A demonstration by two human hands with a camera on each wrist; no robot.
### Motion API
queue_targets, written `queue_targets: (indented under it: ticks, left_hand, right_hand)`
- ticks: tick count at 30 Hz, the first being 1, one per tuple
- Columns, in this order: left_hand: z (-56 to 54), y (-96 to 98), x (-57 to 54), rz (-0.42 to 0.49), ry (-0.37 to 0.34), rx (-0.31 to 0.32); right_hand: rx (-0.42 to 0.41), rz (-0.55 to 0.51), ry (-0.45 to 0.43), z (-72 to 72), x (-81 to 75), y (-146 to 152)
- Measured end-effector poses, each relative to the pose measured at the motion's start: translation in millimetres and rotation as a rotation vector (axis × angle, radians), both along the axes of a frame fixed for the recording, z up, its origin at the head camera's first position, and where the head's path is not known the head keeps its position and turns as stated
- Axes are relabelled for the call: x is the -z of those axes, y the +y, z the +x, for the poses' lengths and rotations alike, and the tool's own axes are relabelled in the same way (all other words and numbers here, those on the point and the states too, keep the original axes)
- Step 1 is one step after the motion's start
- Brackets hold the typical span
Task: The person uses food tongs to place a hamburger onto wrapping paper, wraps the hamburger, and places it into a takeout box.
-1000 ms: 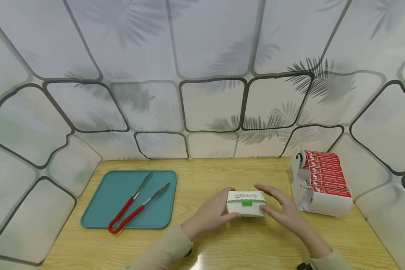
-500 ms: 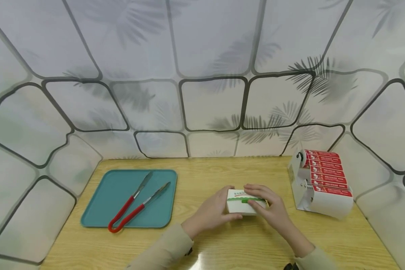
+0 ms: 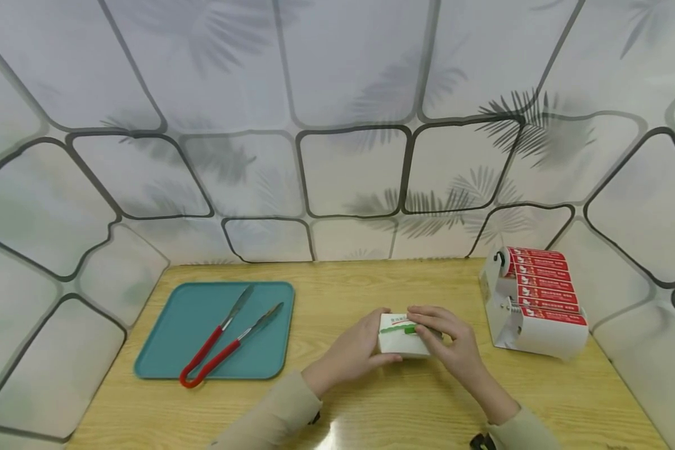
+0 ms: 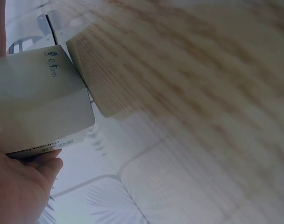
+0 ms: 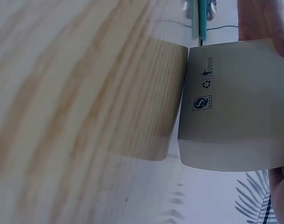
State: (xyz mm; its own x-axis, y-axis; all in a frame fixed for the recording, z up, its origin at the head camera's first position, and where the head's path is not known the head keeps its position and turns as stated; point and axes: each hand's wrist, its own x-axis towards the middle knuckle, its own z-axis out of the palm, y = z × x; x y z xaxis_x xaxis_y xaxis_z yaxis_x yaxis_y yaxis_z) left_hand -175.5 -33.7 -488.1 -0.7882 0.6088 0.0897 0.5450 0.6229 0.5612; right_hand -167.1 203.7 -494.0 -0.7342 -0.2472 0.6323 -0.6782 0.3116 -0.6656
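A small white paper food box (image 3: 396,344) with a green band and tab stands on the table in the head view. My left hand (image 3: 354,350) grips its left side, thumb at the front and fingers behind. Over the right part of the lid reach the fingers of my right hand (image 3: 452,340), with the thumb at the front by the tab. This hand hides the box's right end and part of the print. Both wrist views show the box's plain printed wall, small marks on it; in the right wrist view the box (image 5: 235,107) has a hand at either side.
On the left lies a teal tray (image 3: 157,350) bearing red-handled tongs (image 3: 216,344). A white dispenser (image 3: 551,337) with several red label rolls (image 3: 545,281) stands at the right. The wooden table (image 3: 337,287) ends at a patterned wall covering (image 3: 354,175).
My right hand has moved left from the box's right side onto its lid and tab. The lid's green band now looks more slanted. The left hand has kept its grip.
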Motion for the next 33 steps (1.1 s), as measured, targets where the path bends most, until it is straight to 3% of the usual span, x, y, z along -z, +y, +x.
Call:
queue_targets:
  ticks: [19,33]
  left_hand:
    - [1.5,-1.0,2.3,0.020,-0.012,-0.008]
    - [1.9,-0.3,4.5,0.035,-0.039,-0.026]
  right_hand:
    - [-0.017,0.023,0.002,-1.4,-0.7,-0.5]
    - [0.000,0.011,-0.113,0.8,-5.3,-0.8]
